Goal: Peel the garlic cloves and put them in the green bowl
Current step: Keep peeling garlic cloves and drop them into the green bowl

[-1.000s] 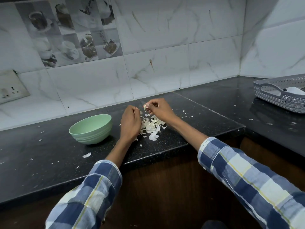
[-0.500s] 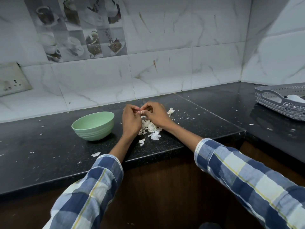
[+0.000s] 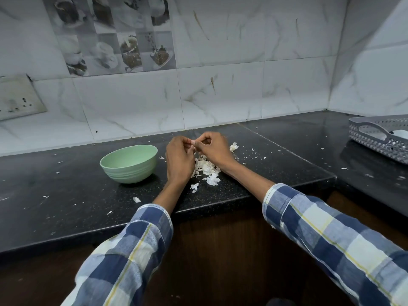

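The green bowl [image 3: 129, 163] stands on the black counter, left of my hands; its inside is hidden from this angle. My left hand [image 3: 179, 161] and my right hand [image 3: 213, 149] meet fingertip to fingertip above a heap of white garlic skins [image 3: 206, 167]. Both pinch a small garlic clove [image 3: 192, 144] between them, almost wholly hidden by the fingers. Another bit of garlic or skin [image 3: 233, 147] lies just right of my right hand.
A grey perforated basket [image 3: 379, 138] holding something white sits at the far right of the counter [image 3: 66, 195]. Skin flakes are scattered over the counter. A tiled wall runs close behind, and the counter's front edge is under my forearms.
My hands have come together: a second ago the right hand held the clove apart from the left, now both pinch it. The view has shifted slightly.
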### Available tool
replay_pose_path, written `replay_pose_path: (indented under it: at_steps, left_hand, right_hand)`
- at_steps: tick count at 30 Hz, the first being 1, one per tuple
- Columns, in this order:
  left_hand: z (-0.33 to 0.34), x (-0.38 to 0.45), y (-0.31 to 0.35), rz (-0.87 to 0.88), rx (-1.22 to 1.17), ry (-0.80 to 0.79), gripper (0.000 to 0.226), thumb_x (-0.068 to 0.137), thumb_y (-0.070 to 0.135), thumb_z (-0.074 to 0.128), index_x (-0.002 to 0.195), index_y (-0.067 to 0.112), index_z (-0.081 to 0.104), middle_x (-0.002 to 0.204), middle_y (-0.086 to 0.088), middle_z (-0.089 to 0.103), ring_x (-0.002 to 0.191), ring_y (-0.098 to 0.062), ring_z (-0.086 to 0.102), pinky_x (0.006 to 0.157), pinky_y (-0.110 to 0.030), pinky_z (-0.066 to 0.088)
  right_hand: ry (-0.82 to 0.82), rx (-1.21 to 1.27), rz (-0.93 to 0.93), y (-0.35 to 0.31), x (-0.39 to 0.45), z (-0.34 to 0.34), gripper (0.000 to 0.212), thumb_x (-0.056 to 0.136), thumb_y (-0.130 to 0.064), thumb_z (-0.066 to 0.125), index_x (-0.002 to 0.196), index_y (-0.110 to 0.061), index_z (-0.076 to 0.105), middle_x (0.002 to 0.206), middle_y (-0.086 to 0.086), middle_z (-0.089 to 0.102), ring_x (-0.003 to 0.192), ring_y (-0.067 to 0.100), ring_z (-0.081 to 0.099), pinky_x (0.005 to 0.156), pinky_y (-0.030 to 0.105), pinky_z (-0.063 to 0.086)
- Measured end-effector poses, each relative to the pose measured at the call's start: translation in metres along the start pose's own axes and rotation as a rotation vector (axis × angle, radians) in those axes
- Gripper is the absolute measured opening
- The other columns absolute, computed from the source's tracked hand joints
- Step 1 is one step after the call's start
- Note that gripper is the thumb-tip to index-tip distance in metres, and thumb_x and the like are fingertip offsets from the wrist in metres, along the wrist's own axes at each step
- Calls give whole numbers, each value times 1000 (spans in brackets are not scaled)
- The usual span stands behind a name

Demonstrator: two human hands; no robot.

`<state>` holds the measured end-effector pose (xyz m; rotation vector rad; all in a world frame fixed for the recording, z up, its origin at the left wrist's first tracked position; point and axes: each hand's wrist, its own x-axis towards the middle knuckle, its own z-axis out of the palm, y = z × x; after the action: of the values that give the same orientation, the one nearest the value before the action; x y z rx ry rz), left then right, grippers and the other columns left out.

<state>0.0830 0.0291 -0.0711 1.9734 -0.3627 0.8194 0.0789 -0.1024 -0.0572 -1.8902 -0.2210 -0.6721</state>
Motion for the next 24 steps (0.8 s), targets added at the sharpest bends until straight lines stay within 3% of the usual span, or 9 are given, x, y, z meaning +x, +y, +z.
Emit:
replay_pose_path:
  at_steps: [2, 6, 14, 17, 20, 24]
  left_hand:
    - [-2, 0, 0, 7, -3, 21, 9, 95, 6, 72, 104, 9, 74, 96, -3, 75, 88, -15, 71, 81, -38, 61]
    - [-4, 0, -1, 21, -14, 40, 12, 94, 3, 72, 102, 6, 79, 92, -5, 79, 84, -14, 74, 79, -36, 63]
    - [-5, 0, 0, -20, -60, 31, 8, 91, 10, 79, 98, 11, 84, 84, 1, 79, 73, -1, 72, 63, -6, 48]
    - [-6, 2, 0, -35, -93, 28, 6, 90, 13, 81, 95, 11, 84, 80, 3, 79, 68, 1, 71, 60, -10, 51]
    - [-7, 1, 1, -40, -114, 26, 6, 89, 17, 83, 93, 14, 85, 79, 5, 79, 69, -1, 72, 67, -23, 61]
    - [-7, 1, 2, -63, -146, 29, 5, 88, 18, 84, 90, 14, 84, 75, 7, 77, 66, -3, 72, 68, -32, 64]
  right_hand:
    - [-12, 37, 19, 0, 0, -1, 15, 92, -18, 79, 88, -4, 76, 77, 6, 78, 63, 11, 73, 59, 25, 57]
    - [-36, 55, 25, 1, 0, -2, 15, 93, -18, 78, 88, -4, 76, 79, 5, 79, 66, 9, 73, 63, 24, 57]
    - [-57, 129, 45, 4, 1, -3, 14, 92, -17, 79, 84, -7, 75, 81, 7, 79, 70, 21, 73, 77, 42, 65]
    - [-70, 150, 49, 6, 2, -3, 14, 92, -18, 78, 82, -9, 74, 81, 7, 79, 70, 22, 72, 78, 45, 64]
    - [-85, 183, 55, 7, 4, -4, 17, 93, -19, 78, 83, -7, 74, 82, 10, 79, 71, 23, 71, 80, 47, 62]
    - [-88, 187, 60, 8, 4, -4, 16, 93, -20, 77, 83, -9, 73, 81, 9, 78, 70, 18, 71, 77, 42, 63]
